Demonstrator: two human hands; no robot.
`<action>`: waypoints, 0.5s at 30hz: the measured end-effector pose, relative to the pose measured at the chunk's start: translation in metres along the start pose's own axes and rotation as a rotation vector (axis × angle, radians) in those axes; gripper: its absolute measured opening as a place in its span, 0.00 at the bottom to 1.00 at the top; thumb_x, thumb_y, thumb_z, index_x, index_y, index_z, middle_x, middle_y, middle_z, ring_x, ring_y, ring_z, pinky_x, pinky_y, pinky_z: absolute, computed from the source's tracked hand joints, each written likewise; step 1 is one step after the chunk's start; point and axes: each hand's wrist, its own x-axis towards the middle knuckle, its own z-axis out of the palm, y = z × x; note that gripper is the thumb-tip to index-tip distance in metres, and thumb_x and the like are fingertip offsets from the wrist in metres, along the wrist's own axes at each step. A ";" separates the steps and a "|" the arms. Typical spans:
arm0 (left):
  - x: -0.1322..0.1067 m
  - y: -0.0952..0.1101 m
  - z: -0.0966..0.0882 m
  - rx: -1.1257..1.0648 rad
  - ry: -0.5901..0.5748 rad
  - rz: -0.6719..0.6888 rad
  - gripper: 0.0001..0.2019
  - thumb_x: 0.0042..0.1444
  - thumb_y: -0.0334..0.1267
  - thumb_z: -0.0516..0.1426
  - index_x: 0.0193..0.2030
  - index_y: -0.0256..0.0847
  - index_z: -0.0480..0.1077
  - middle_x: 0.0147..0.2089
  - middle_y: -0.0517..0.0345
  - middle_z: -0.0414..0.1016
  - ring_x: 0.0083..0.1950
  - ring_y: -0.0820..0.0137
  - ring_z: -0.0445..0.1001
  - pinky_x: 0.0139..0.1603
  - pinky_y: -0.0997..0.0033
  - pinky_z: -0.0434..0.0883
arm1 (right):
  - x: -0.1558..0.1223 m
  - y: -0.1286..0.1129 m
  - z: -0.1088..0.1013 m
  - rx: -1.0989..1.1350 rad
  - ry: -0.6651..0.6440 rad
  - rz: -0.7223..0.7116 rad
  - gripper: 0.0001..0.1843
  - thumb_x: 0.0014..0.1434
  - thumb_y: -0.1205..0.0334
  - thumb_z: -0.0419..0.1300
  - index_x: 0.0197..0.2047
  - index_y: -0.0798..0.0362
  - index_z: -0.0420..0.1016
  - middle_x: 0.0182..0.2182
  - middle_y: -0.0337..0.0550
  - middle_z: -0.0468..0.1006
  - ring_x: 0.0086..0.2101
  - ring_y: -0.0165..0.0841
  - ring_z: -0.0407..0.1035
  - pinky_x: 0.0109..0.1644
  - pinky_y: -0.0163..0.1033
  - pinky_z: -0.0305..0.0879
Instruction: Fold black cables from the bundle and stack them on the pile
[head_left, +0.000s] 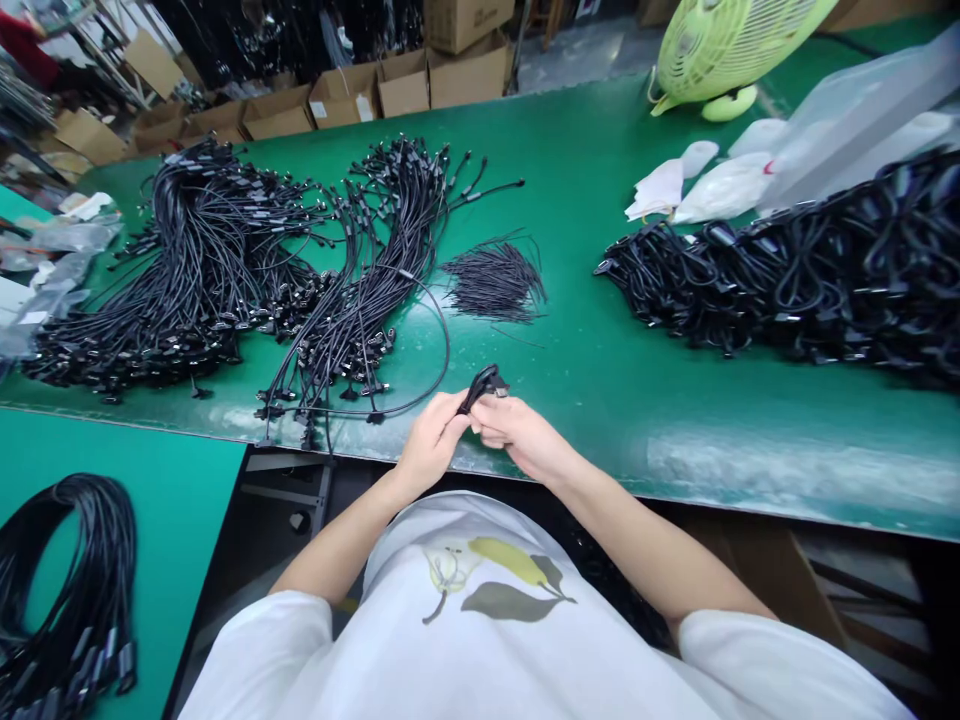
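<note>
Close to the table's front edge, a black cable point(480, 386) is folded into a small bundle between my two hands. My left hand point(439, 432) pinches the bundle from the left. My right hand point(525, 430) closes on its lower right side, fingers curled; whether a tie is in them is hidden. A connector end sticks out above the right fingers. Just beyond lies a heap of thin black twist ties point(496, 280). Left of my hands, loose black cables point(390, 250) lie in a long bunch, one of them looping out toward me.
A larger cable pile point(202, 240) lies at the left, bundled cables point(810, 270) at the right. Plastic bags point(724, 185) and a green fan point(731, 50) stand behind. Coiled cables point(75, 580) rest on a side table at lower left. Cardboard boxes point(345, 95) line the far edge.
</note>
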 end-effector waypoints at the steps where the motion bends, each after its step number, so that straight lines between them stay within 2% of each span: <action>1: 0.000 0.002 0.001 -0.014 0.030 0.017 0.19 0.65 0.48 0.50 0.55 0.40 0.71 0.51 0.46 0.73 0.53 0.62 0.71 0.56 0.60 0.67 | 0.001 0.004 0.000 0.102 -0.063 0.063 0.25 0.54 0.39 0.59 0.23 0.52 0.60 0.14 0.26 0.47 0.16 0.22 0.37 0.21 0.32 0.39; 3: 0.001 0.004 0.002 -0.113 0.029 -0.013 0.17 0.64 0.48 0.52 0.51 0.40 0.73 0.53 0.46 0.73 0.56 0.61 0.71 0.59 0.60 0.66 | 0.000 0.010 -0.001 0.183 -0.186 0.149 0.27 0.53 0.37 0.58 0.21 0.51 0.57 0.13 0.25 0.41 0.15 0.22 0.34 0.19 0.32 0.37; 5: 0.002 0.005 0.005 -0.312 0.009 -0.132 0.16 0.63 0.48 0.53 0.46 0.39 0.73 0.48 0.48 0.75 0.53 0.63 0.73 0.58 0.61 0.67 | -0.003 0.010 -0.004 0.057 -0.210 0.151 0.29 0.57 0.36 0.54 0.19 0.51 0.58 0.12 0.26 0.43 0.15 0.22 0.37 0.19 0.32 0.40; 7: 0.005 0.005 0.007 -0.535 0.074 -0.289 0.15 0.63 0.50 0.53 0.41 0.39 0.71 0.40 0.54 0.75 0.45 0.67 0.76 0.50 0.66 0.71 | -0.007 0.004 -0.009 -0.249 -0.091 0.035 0.29 0.61 0.39 0.52 0.19 0.54 0.64 0.14 0.33 0.54 0.17 0.24 0.49 0.23 0.33 0.49; 8: 0.006 0.005 0.009 -0.620 0.137 -0.355 0.16 0.62 0.51 0.54 0.39 0.39 0.69 0.36 0.56 0.74 0.40 0.69 0.76 0.45 0.69 0.73 | -0.008 -0.001 -0.011 -0.420 0.030 -0.068 0.27 0.62 0.41 0.52 0.23 0.55 0.69 0.17 0.36 0.62 0.21 0.26 0.56 0.27 0.33 0.55; 10: 0.009 0.005 0.011 -0.700 0.218 -0.442 0.17 0.58 0.53 0.56 0.36 0.38 0.66 0.31 0.60 0.70 0.32 0.73 0.75 0.33 0.75 0.72 | -0.008 -0.012 -0.015 -0.652 0.318 -0.311 0.20 0.61 0.45 0.56 0.38 0.54 0.75 0.33 0.43 0.74 0.33 0.31 0.67 0.38 0.37 0.63; 11: 0.010 0.005 0.013 -0.710 0.206 -0.469 0.18 0.57 0.54 0.57 0.35 0.38 0.65 0.29 0.62 0.68 0.28 0.75 0.73 0.27 0.77 0.70 | -0.006 -0.017 -0.016 -0.706 0.422 -0.416 0.21 0.59 0.45 0.58 0.46 0.53 0.73 0.42 0.46 0.74 0.39 0.34 0.68 0.42 0.38 0.64; 13: 0.011 0.007 0.018 -0.727 0.102 -0.515 0.21 0.55 0.56 0.58 0.33 0.38 0.63 0.26 0.66 0.63 0.20 0.80 0.66 0.18 0.81 0.61 | 0.002 -0.023 -0.016 -0.791 0.461 -0.541 0.25 0.59 0.46 0.59 0.55 0.51 0.67 0.49 0.49 0.71 0.44 0.36 0.68 0.47 0.41 0.65; 15: 0.011 0.010 0.022 -0.779 -0.016 -0.550 0.22 0.54 0.58 0.58 0.31 0.39 0.60 0.24 0.69 0.58 0.15 0.84 0.57 0.13 0.82 0.52 | 0.013 -0.023 -0.013 -0.891 0.412 -0.574 0.17 0.63 0.50 0.55 0.49 0.52 0.70 0.44 0.48 0.74 0.42 0.35 0.69 0.47 0.40 0.64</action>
